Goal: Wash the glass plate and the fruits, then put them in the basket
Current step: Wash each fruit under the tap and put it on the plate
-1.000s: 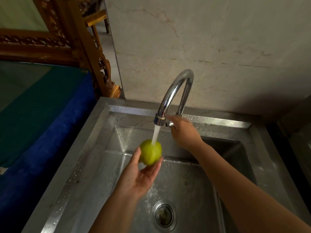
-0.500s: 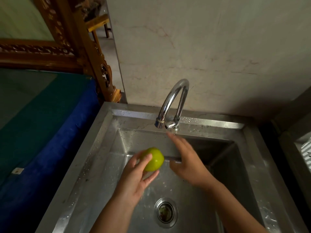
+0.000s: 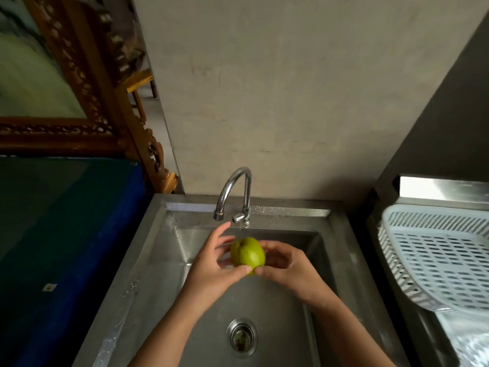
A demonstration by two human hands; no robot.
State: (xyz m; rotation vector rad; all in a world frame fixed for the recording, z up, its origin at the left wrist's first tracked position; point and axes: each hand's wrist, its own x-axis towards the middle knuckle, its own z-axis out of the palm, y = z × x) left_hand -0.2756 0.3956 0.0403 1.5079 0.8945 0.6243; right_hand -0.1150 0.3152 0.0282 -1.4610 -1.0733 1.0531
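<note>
A green fruit (image 3: pixel 248 254) is held over the steel sink (image 3: pixel 158 263), just below the tap (image 3: pixel 232 189). My left hand (image 3: pixel 214 271) grips it from the left, thumb under it and fingers behind. My right hand (image 3: pixel 288 268) holds its right side, thumb touching the fruit's lower edge. No water runs from the tap. A white slotted plastic basket (image 3: pixel 434 250) stands on the steel counter to the right of the sink. No glass plate is in view.
The sink drain (image 3: pixel 242 337) lies below the hands. A blue and green cloth-covered surface (image 3: pixel 60 234) borders the sink on the left, with a carved wooden frame (image 3: pixel 87 83) behind it. A plain wall rises behind the tap.
The water stream has stopped. My right hand left the tap handle and came down onto the fruit, which both hands now hold. The view shifted right, bringing the basket in.
</note>
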